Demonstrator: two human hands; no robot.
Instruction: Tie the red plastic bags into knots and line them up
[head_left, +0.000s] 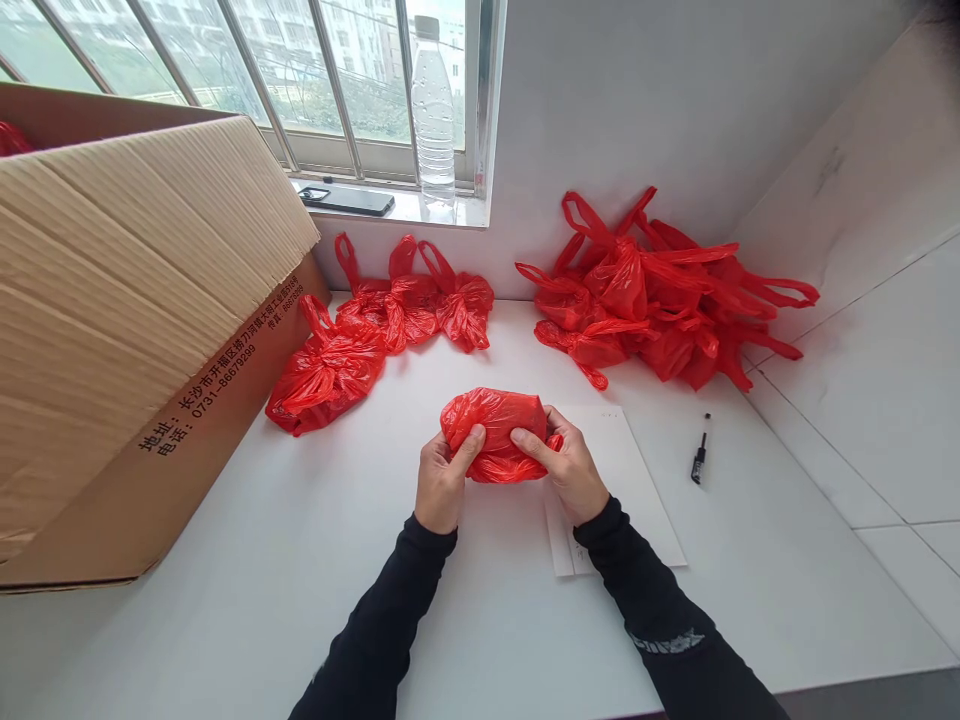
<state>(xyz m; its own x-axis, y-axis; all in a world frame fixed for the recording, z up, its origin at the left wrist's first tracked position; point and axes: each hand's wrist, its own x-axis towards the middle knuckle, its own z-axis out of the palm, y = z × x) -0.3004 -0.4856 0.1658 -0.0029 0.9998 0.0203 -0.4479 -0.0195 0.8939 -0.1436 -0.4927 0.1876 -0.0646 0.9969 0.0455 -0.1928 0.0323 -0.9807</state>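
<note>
Head view: your left hand (441,485) and right hand (576,468) grasp the bundled red plastic bag (499,435) mid-frame, thumbs on top; it looks light, soft and slippery, best cradled from both ends

The left hand (442,480) and right hand (576,468) grip a red plastic bundle (502,420) above the white worktop (285,580). Red bags (330,370) lie beside a cardboard box (135,290); a larger red heap (645,300) sits against the wall (615,100), near a black pen (699,462).
</note>
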